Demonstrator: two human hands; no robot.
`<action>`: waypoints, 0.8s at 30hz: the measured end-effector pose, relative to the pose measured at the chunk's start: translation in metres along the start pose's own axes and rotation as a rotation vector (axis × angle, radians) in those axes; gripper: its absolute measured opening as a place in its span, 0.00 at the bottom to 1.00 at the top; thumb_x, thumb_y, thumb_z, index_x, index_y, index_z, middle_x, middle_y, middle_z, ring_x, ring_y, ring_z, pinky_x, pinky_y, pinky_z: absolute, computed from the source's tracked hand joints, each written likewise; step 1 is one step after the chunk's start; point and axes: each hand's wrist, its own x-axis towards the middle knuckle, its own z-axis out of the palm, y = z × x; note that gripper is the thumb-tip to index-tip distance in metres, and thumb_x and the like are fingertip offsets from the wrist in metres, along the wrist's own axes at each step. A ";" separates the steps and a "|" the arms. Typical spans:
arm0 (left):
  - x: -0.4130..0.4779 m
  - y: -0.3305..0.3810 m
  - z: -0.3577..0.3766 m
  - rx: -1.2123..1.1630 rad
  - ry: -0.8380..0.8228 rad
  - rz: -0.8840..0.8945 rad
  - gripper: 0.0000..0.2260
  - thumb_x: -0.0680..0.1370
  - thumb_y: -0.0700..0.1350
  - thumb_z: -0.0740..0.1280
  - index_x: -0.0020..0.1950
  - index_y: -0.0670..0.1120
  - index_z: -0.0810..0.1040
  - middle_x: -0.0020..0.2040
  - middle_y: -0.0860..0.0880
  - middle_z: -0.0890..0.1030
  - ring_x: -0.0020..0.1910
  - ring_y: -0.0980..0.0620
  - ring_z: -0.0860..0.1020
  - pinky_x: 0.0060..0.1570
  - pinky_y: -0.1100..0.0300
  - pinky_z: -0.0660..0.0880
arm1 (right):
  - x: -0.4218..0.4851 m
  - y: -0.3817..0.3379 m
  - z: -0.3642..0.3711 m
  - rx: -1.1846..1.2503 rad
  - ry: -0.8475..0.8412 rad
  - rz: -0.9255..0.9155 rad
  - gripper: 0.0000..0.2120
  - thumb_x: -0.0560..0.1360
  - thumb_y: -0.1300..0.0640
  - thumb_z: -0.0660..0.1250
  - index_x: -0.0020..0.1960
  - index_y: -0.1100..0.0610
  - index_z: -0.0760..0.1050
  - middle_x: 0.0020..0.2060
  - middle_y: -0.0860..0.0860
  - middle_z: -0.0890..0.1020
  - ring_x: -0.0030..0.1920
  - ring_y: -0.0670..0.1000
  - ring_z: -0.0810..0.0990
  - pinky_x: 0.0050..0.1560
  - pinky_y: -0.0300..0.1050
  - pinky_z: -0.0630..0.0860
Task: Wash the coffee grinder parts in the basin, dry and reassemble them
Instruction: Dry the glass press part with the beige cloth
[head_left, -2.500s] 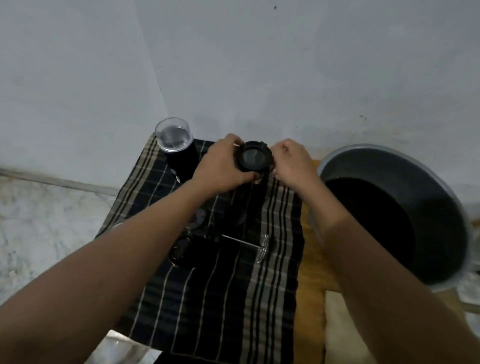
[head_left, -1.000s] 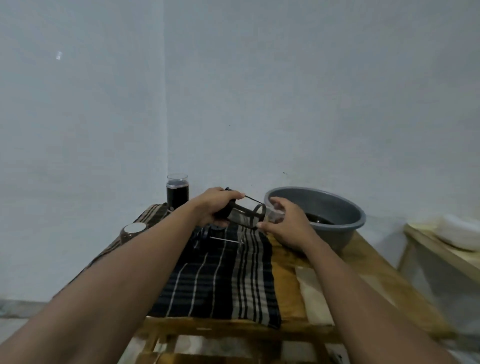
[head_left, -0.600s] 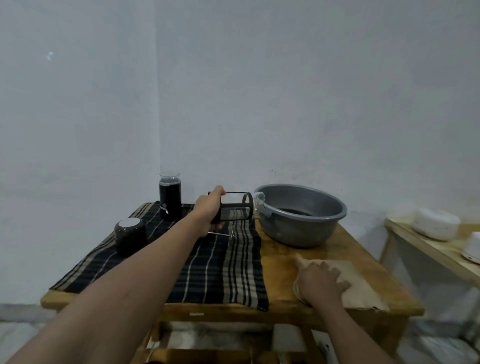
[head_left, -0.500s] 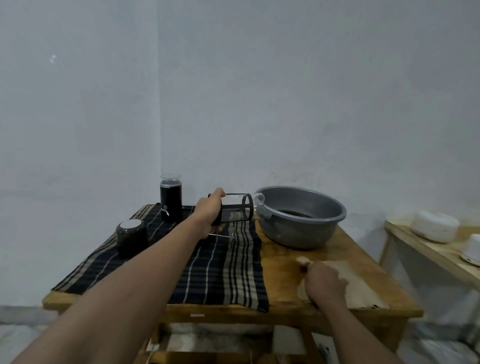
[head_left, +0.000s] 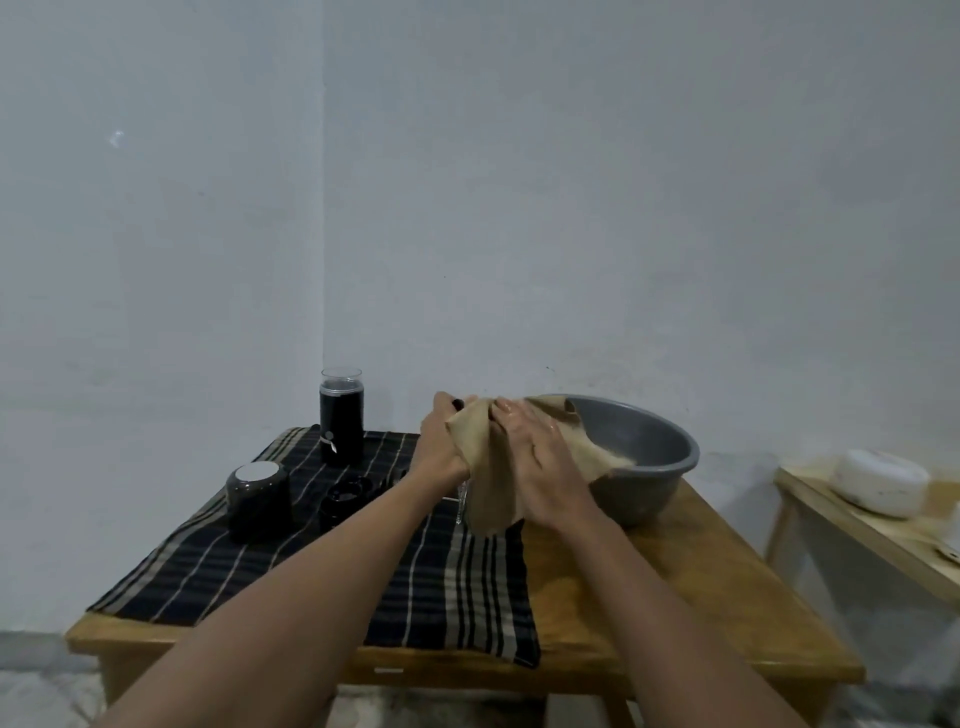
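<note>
Gripping grinder part (head_left: 457, 404) tight in left grip (head_left: 441, 441), pressing cloth (head_left: 488, 499) onto it with flat-fingered right grip (head_left: 535, 457); just lifted that off the counter (head_left: 649, 571), so probably drying now.

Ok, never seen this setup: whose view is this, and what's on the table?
No machine here: a person works with bare hands, and the picture comes from a camera worn on their head, looking forward and down. The left hand grips a grinder part, mostly hidden under a tan rag that the right hand presses onto it. On the wooden table are a dark striped cloth, a grey basin, a tall black grinder body with a clear top, a squat dark jar and a small black piece.
</note>
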 end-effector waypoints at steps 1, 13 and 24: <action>-0.002 -0.001 -0.003 0.023 0.038 0.085 0.11 0.83 0.52 0.63 0.53 0.44 0.70 0.50 0.43 0.79 0.46 0.45 0.78 0.47 0.48 0.77 | 0.006 0.002 -0.003 0.019 0.005 0.019 0.25 0.85 0.42 0.44 0.76 0.47 0.67 0.74 0.43 0.69 0.75 0.43 0.62 0.78 0.48 0.56; -0.019 0.018 0.006 0.041 0.187 0.419 0.17 0.78 0.60 0.56 0.54 0.48 0.70 0.49 0.49 0.76 0.44 0.54 0.75 0.42 0.58 0.72 | 0.043 0.003 -0.010 -0.067 0.070 0.046 0.26 0.86 0.43 0.42 0.68 0.49 0.75 0.67 0.50 0.78 0.73 0.51 0.69 0.78 0.57 0.55; -0.005 0.031 0.031 -0.569 0.216 -0.300 0.14 0.82 0.56 0.55 0.60 0.47 0.66 0.58 0.44 0.77 0.55 0.44 0.78 0.59 0.42 0.78 | 0.046 -0.008 0.022 0.118 0.323 -0.021 0.25 0.84 0.42 0.41 0.81 0.43 0.47 0.77 0.34 0.35 0.76 0.40 0.27 0.76 0.44 0.26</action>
